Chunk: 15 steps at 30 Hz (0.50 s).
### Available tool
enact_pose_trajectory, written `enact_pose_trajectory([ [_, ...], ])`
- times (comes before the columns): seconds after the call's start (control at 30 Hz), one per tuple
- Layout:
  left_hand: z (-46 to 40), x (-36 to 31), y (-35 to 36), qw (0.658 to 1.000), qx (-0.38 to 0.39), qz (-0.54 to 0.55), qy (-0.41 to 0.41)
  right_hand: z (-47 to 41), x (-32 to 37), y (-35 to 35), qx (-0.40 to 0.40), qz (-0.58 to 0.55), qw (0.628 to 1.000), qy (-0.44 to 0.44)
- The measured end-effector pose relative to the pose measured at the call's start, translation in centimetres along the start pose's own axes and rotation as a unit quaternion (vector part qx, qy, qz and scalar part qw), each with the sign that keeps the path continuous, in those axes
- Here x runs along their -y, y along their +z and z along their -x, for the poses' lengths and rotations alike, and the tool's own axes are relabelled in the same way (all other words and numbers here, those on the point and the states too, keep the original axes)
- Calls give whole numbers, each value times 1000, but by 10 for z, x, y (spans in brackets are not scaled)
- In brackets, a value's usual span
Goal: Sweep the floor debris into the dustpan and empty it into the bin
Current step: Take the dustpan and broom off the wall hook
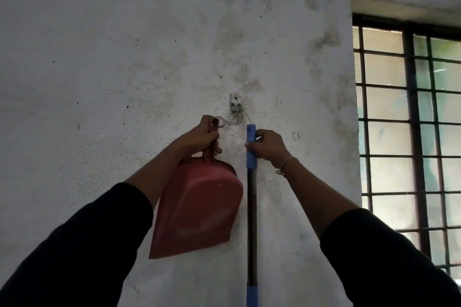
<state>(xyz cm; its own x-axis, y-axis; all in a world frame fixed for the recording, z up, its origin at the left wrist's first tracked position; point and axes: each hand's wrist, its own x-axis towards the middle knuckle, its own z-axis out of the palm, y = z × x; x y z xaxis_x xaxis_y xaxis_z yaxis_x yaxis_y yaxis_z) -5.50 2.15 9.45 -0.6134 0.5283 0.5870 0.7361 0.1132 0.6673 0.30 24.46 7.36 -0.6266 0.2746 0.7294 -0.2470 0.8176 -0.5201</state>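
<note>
Dustpan (pixel 197 209) hangs empty in left grip (pixel 202 138); right grip (pixel 268 146) clasps broom handle (pixel 252 207) by wall hook (pixel 236 104)

Dim, soft-focus view; daylight from the barred window (pixel 409 132) at right.

Matt red plastic dustpan (pixel 199 204); rough, stained plaster wall (pixel 124 57).

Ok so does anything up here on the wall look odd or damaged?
Yes. The small wall bracket has bare wires trailing out of it, hanging loose just above the red dustpan handle and the broom handle. The white wall around it is blotched with dark stains.
</note>
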Motion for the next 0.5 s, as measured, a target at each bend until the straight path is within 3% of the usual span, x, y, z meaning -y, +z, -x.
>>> enact_pose_trajectory([
  [0.2, -15, -20, 4, 995, -65, 73, -11, -5, 2, -16, 1, 11, 1000, -11],
  [0.5, -31, -50, 1, 990, -80, 66, 91, -1, 1, -19, 12, 50, 998, -28],
])
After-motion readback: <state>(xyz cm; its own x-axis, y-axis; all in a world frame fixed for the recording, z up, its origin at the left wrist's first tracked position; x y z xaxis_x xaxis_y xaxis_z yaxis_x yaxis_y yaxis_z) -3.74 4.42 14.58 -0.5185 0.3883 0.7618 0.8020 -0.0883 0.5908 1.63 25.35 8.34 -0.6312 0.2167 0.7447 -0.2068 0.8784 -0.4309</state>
